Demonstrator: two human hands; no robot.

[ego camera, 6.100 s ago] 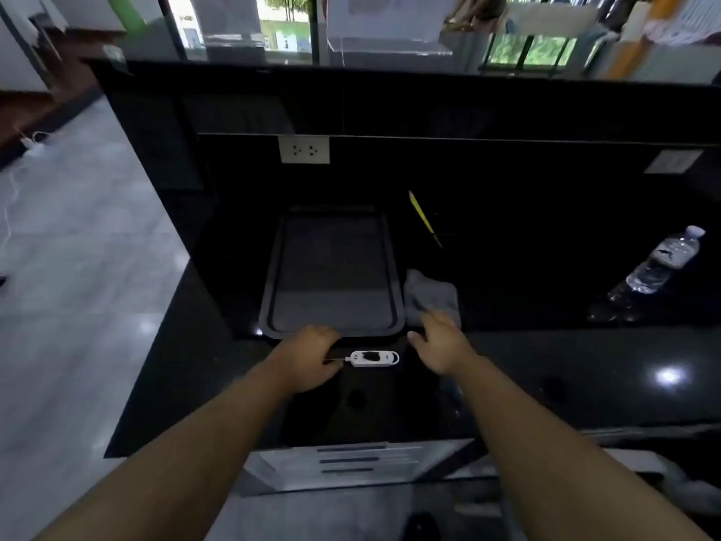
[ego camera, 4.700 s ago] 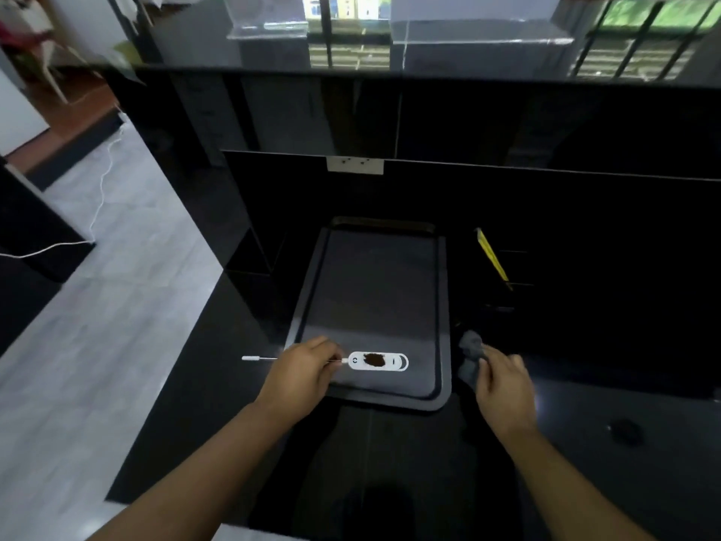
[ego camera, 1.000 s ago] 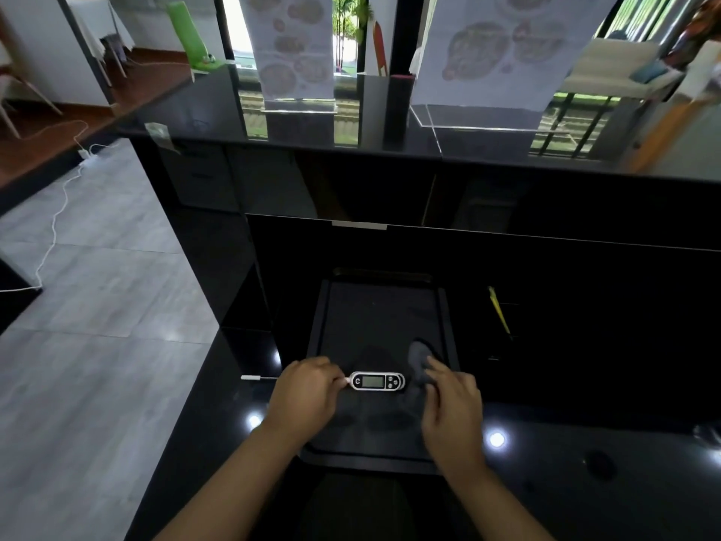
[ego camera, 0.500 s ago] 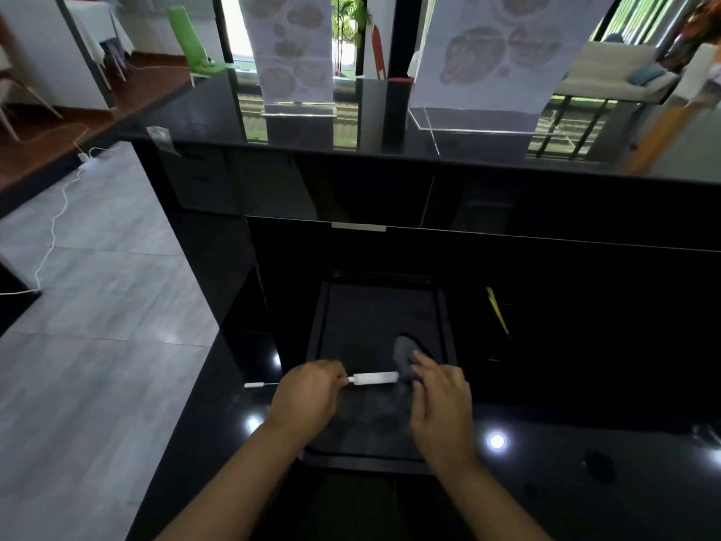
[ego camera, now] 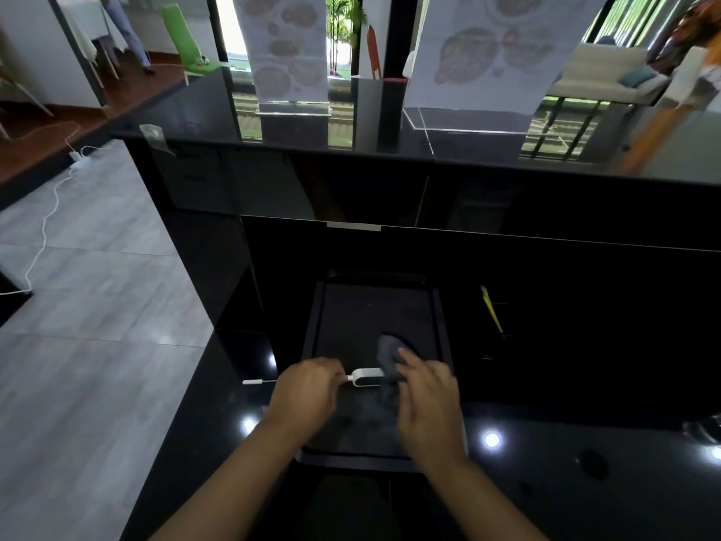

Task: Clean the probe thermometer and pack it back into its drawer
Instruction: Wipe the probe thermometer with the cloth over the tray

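Observation:
The white probe thermometer lies across the near part of a dark tray, turned on its edge so the display is hidden. Its thin metal probe runs left under my left hand, and the white tip cap sticks out past the tray's left rim. My left hand is closed around the probe near the body. My right hand presses a dark grey cloth against the right end of the thermometer's body.
The tray sits on a glossy black counter with a raised black back wall and upper ledge. A yellow pen-like stick lies right of the tray. Grey floor tiles and a white cable lie to the left.
The thermometer has been rolled from display-up onto its edge, and my right hand has brought the cloth from the tray onto its right end. My left hand has stayed on the probe.

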